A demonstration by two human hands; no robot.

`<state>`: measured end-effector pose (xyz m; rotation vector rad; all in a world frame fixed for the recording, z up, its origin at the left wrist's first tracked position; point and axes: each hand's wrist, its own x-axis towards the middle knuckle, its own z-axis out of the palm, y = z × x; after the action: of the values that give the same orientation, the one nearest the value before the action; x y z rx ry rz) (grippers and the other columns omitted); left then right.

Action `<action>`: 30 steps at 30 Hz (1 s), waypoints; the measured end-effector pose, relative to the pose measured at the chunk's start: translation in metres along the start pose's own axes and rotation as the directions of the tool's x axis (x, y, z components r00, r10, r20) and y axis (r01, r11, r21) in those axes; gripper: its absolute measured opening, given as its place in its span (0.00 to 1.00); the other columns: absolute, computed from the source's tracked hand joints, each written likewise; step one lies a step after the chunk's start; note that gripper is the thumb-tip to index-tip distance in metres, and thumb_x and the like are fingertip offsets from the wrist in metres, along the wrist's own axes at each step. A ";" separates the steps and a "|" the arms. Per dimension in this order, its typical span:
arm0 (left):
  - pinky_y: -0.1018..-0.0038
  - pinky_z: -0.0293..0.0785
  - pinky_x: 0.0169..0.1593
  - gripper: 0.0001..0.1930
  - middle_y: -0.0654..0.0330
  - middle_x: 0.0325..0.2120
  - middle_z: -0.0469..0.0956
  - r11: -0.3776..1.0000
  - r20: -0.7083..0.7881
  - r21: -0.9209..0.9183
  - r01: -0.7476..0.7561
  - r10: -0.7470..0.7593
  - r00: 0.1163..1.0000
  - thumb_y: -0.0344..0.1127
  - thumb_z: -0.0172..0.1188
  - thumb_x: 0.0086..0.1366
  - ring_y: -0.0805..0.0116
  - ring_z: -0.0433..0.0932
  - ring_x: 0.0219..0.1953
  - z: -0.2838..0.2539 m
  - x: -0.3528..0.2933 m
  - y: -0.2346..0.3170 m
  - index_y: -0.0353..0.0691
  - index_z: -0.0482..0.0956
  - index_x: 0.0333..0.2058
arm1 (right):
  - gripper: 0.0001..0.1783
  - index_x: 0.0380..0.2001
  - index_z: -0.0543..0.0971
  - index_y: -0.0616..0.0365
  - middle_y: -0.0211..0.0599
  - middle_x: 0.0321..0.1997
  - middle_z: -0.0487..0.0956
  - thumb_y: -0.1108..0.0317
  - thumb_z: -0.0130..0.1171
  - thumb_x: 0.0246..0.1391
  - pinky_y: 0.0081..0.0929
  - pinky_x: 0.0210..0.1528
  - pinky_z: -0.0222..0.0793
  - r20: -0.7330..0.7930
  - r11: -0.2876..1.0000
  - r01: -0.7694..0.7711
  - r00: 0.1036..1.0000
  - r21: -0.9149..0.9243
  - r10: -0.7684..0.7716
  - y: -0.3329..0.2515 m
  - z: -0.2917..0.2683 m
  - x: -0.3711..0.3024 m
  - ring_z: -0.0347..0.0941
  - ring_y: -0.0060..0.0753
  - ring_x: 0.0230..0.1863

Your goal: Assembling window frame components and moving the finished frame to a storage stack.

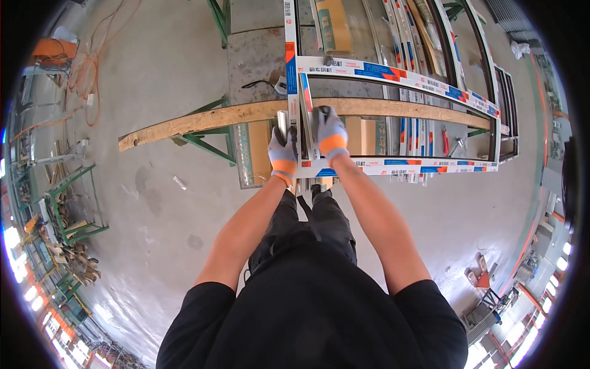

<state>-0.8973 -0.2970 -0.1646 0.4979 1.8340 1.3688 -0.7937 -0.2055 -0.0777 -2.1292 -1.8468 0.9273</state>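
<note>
A white window frame (405, 165) wrapped in blue-and-red printed film lies flat on a long wooden plank (203, 120) over green metal stands. My left hand (282, 150), in a grey and orange glove, grips a small metal tool (282, 122) against the frame's left upright. My right hand (330, 131), gloved the same, presses down on the inner vertical bar of the frame just right of that upright. Both hands sit close together at the frame's near left corner.
More frame profiles (405, 37) and cardboard lie under the frame on the bench. A green stand (209, 144) props the plank at left. Orange cables (86, 67) trail on the concrete floor far left, by racks of scrap (67, 234). A black cable (258, 83) lies on the metal sheet.
</note>
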 end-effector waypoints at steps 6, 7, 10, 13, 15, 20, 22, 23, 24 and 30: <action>0.77 0.65 0.20 0.09 0.66 0.23 0.74 0.995 -0.091 0.020 -0.098 0.099 0.991 0.34 0.57 0.68 0.79 0.68 0.19 -0.007 0.011 -0.042 0.36 0.74 0.42 | 0.21 0.49 0.73 0.61 0.52 0.45 0.80 0.54 0.45 0.65 0.44 0.48 0.72 -0.108 0.931 -0.083 0.986 0.357 0.129 0.001 -0.003 -0.005 0.78 0.54 0.46; 0.75 0.69 0.24 0.09 0.64 0.24 0.76 0.997 -0.069 0.031 -0.074 0.076 0.995 0.33 0.57 0.68 0.75 0.71 0.21 0.000 0.008 -0.029 0.35 0.74 0.43 | 0.21 0.49 0.73 0.61 0.52 0.45 0.80 0.54 0.45 0.65 0.44 0.48 0.72 -0.119 0.932 -0.089 0.983 0.352 0.139 -0.004 0.020 0.002 0.78 0.54 0.46; 0.68 0.73 0.43 0.15 0.48 0.36 0.78 0.969 0.033 0.098 -0.225 0.223 0.974 0.31 0.56 0.66 0.56 0.77 0.38 0.003 0.008 0.008 0.30 0.71 0.48 | 0.23 0.51 0.75 0.63 0.56 0.47 0.79 0.57 0.40 0.67 0.44 0.45 0.73 -0.270 0.992 0.114 0.955 -0.045 -0.122 -0.017 0.073 0.028 0.76 0.58 0.45; 0.62 0.71 0.51 0.22 0.39 0.43 0.78 0.975 0.071 0.144 -0.169 0.160 0.985 0.34 0.57 0.65 0.43 0.77 0.47 0.001 0.019 0.005 0.26 0.69 0.54 | 0.22 0.48 0.76 0.64 0.54 0.43 0.81 0.57 0.40 0.67 0.48 0.44 0.72 -0.003 0.994 0.100 0.995 0.051 -0.100 -0.011 0.076 0.034 0.76 0.63 0.42; 0.61 0.72 0.52 0.23 0.40 0.44 0.78 0.961 0.058 0.233 -0.151 0.142 0.988 0.35 0.58 0.64 0.43 0.76 0.48 -0.003 0.015 0.001 0.27 0.69 0.54 | 0.19 0.40 0.77 0.63 0.50 0.30 0.82 0.57 0.46 0.66 0.44 0.36 0.73 -0.183 0.953 0.172 0.975 0.250 -0.128 0.002 0.091 0.028 0.79 0.52 0.34; 0.60 0.73 0.49 0.24 0.43 0.43 0.78 0.920 -0.012 0.354 -0.167 0.183 0.983 0.41 0.64 0.60 0.45 0.77 0.47 -0.006 0.012 0.016 0.30 0.71 0.50 | 0.13 0.40 0.80 0.62 0.31 0.32 0.82 0.65 0.65 0.55 0.26 0.33 0.76 0.538 0.494 -0.411 0.831 0.766 -0.143 0.031 0.045 0.024 0.78 0.24 0.32; 0.60 0.73 0.47 0.29 0.44 0.43 0.78 0.841 0.015 0.496 -0.217 0.242 0.970 0.47 0.69 0.54 0.46 0.77 0.46 0.010 0.036 0.066 0.32 0.72 0.47 | 0.14 0.41 0.80 0.61 0.32 0.34 0.82 0.67 0.66 0.53 0.28 0.35 0.79 0.641 0.446 -0.517 0.744 0.731 -0.188 0.034 0.030 0.033 0.80 0.28 0.31; 0.59 0.73 0.48 0.37 0.43 0.48 0.76 0.794 0.078 0.555 -0.246 0.245 0.966 0.53 0.71 0.50 0.46 0.76 0.49 0.020 0.059 0.097 0.31 0.71 0.50 | 0.15 0.42 0.80 0.61 0.33 0.35 0.82 0.67 0.67 0.53 0.28 0.36 0.80 0.673 0.414 -0.554 0.700 0.723 -0.239 0.032 0.029 0.045 0.80 0.29 0.31; 0.60 0.74 0.50 0.42 0.43 0.51 0.72 0.687 0.133 0.673 -0.275 0.253 0.958 0.55 0.72 0.49 0.48 0.75 0.51 0.031 0.073 0.114 0.31 0.67 0.54 | 0.16 0.43 0.79 0.61 0.36 0.35 0.82 0.66 0.67 0.53 0.29 0.33 0.81 0.687 0.436 -0.553 0.679 0.710 -0.258 0.034 0.031 0.049 0.81 0.32 0.31; 0.65 0.73 0.55 0.53 0.46 0.57 0.67 0.447 0.272 0.842 -0.303 0.135 0.953 0.58 0.72 0.46 0.52 0.71 0.58 0.065 0.074 0.132 0.30 0.57 0.62 | 0.16 0.41 0.79 0.65 0.40 0.33 0.83 0.67 0.67 0.52 0.34 0.30 0.82 0.726 0.576 -0.514 0.651 0.636 -0.221 0.041 0.019 0.078 0.82 0.35 0.29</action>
<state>-0.9110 -0.1593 -0.0754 1.3883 2.2890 0.3382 -0.7675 -0.1461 -0.1395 -1.3386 -0.9339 2.4235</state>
